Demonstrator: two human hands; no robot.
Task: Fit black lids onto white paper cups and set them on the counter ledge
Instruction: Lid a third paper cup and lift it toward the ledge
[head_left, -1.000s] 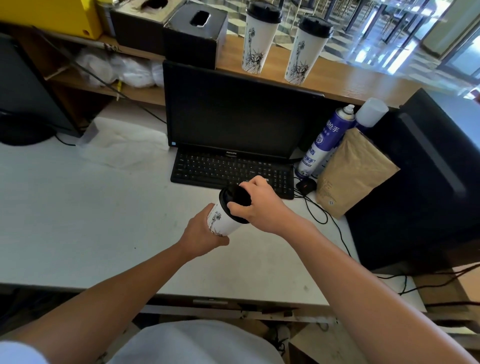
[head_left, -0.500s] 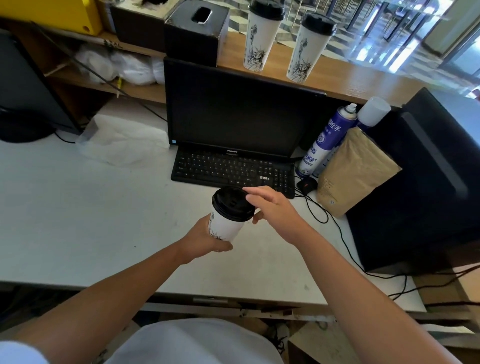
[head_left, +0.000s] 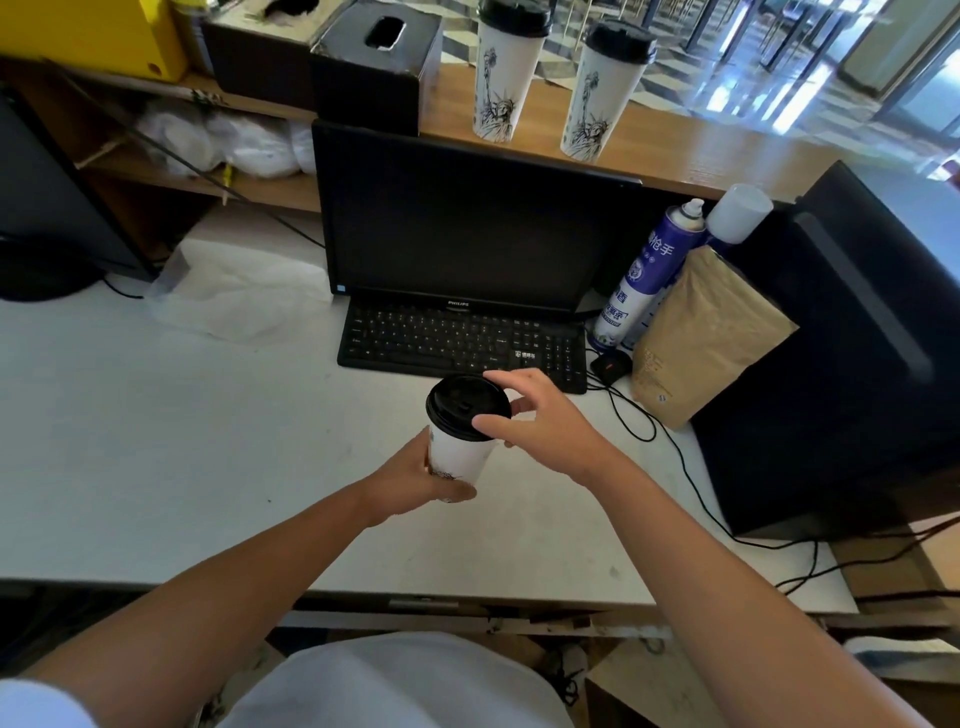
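Left grip curls round one cup, centre frame; right grip, spread, touches its lid. Two more lidded cups stand upper centre on the ledge.

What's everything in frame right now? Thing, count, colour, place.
ledge cups: 2, white with black lids, upright on the wooden counter ledge
held cup: 1, white, black lid on, above the white desk
monitor: 1, black, desk back
keyboard: 1, black, before monitor
mouse: 1, black, right of keyboard
tower: 1, black, right side
paper bag: 1, brown, left of tower
spray can: 1, blue-white, left of paper bag
tissue box: 1, black, ledge above monitor
yellow box: 1, yellow, top left
plastic bags: several, white, shelf under ledge
left grip: 1, bare hand, holds held cup's lower part
right grip: 1, bare hand, fingers spread at lid's rim
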